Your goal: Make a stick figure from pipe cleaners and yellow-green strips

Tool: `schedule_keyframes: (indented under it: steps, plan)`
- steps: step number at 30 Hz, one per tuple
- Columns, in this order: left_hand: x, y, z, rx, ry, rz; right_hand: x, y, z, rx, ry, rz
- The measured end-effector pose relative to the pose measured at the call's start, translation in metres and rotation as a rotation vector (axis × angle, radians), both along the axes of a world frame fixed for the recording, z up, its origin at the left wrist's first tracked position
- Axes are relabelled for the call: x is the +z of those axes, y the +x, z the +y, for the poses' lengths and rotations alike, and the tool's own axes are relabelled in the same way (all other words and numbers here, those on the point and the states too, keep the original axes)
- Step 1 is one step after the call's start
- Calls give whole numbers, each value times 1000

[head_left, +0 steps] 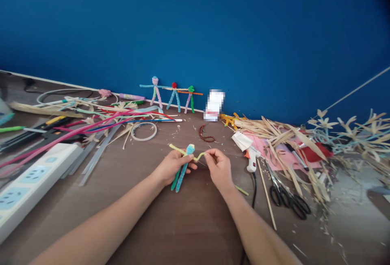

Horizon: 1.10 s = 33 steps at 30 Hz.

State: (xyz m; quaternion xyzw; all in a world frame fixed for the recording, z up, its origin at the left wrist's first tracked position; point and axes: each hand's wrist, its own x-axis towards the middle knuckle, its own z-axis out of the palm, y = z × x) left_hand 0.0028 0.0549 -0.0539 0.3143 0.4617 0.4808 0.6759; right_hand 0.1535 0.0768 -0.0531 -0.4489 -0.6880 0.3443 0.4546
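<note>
Between thumb and fingers, my left hand (174, 164) grips a small pipe-cleaner figure (183, 175) with a light-blue head and blue and green legs. A yellow-green pipe cleaner (199, 156) crosses the figure just under its head, one end sticking out to the left. My right hand (218, 168) pinches the other end, where the pipe cleaner bends in a wave. Part of the figure's body is hidden behind my left fingers. Three finished-looking pipe-cleaner figures, among them a red-headed one (174, 94), lean upright against the blue wall with arms outstretched.
Left lie a power strip (39, 179), a clear ring (144, 131) and many pipe cleaners (100, 125). Right are a glue gun (252, 158) with its cord, black-handled scissors (284, 196), a thin stick (267, 196) and dry husk strips (274, 129). A bead bracelet (206, 137) lies ahead.
</note>
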Motion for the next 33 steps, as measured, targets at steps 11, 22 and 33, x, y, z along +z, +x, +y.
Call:
schedule_keyframes:
  steps: [11,22,33]
  plan:
    - [-1,3,1,255,44,-53,7,-5,-15,185,137,-166]
    - [-1,-4,2,82,-49,-221,-10,0,3,97,-88,-184]
    - [0,0,0,-27,-75,-6,-5,3,7,34,-113,-5]
